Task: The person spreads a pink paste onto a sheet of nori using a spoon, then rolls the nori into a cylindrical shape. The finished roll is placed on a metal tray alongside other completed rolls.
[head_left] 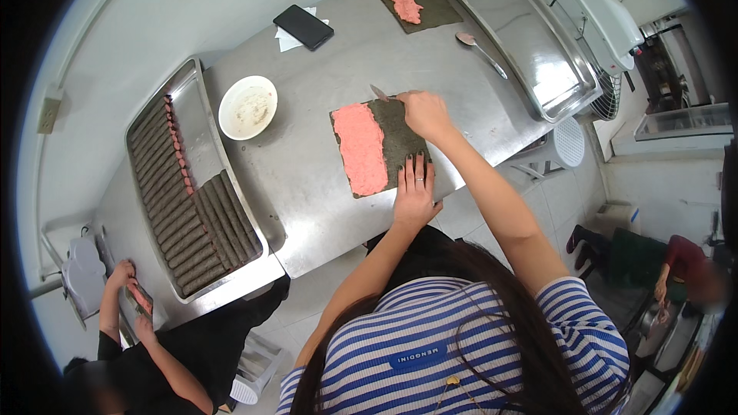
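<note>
A dark seaweed sheet [397,134] lies on the steel table [300,169], its left part coated with pink paste [357,150]. My left hand [416,192] rests on the lower right of the sheet, fingers stretched out flat. At the sheet's far edge my right hand [424,119] is closed on the handle of a knife [380,94], whose blade points up and left.
Left: white bowl [247,107], tray [257,238] of seaweed rolls. Behind: phone [303,26], second pasted sheet [415,8], spoon [488,58]. Right: steel tray [569,96], white machine [596,19]. Co-workers sit or bend at lower left [173,373] and lower right [676,269].
</note>
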`<state>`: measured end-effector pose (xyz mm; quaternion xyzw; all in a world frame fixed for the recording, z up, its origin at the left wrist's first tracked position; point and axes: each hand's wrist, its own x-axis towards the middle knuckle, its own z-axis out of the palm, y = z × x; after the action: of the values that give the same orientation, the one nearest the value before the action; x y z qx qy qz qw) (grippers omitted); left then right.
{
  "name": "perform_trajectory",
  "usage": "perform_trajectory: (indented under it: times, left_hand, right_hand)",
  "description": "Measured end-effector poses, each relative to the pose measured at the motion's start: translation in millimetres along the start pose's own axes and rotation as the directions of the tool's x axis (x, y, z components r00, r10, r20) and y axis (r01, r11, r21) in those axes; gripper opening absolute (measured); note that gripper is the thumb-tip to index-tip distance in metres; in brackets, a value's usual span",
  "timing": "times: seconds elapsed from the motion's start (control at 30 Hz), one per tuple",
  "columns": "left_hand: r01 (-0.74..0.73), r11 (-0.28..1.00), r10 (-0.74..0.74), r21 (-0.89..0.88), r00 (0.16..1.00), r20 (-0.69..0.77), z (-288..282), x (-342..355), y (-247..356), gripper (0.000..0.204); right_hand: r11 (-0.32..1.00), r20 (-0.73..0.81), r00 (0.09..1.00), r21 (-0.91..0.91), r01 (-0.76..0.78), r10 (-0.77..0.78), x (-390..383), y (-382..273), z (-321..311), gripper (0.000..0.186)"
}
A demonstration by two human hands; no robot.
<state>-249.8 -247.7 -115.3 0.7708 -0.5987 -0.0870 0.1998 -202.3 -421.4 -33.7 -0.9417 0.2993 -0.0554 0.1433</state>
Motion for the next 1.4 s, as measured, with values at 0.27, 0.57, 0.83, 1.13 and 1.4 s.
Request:
perform_trajectory:
  times: [0.27,0.57,0.83,1.13,1.4]
  left_hand:
    - [-0.015,0.999,0.014,0.037,1.0,0.022,-1.0,-0.4,1.6,0.094]
    - [-0.049,0.997,0.039,0.058,0.986,0.161,5.9,-2.9,-3.4,0.077]
    - [-0.013,0.989,0.007,0.145,0.999,0.045,14.3,-0.6,-2.1,0.07]
    - [-0.002,0.989,-0.005,0.149,0.999,0.043,18.7,0.0,-4.1,0.07]
    - [-0.079,0.995,0.07,0.063,0.989,0.132,7.5,1.8,-2.1,0.073]
  right_hand:
    - [0.967,0.083,0.976,0.141,-0.211,0.201,-27.2,-13.4,15.9,0.029]
    - [0.961,0.225,0.957,0.164,-0.223,0.184,-85.0,-23.3,6.5,0.024]
    - [0.964,0.281,0.931,0.06,-0.259,0.233,-133.0,-36.1,17.5,0.026]
    - [0.959,0.265,0.937,0.108,-0.262,0.226,-135.8,-42.8,-30.9,0.021]
    - [0.95,0.03,0.968,0.192,-0.248,0.247,-101.9,-35.4,15.2,0.02]
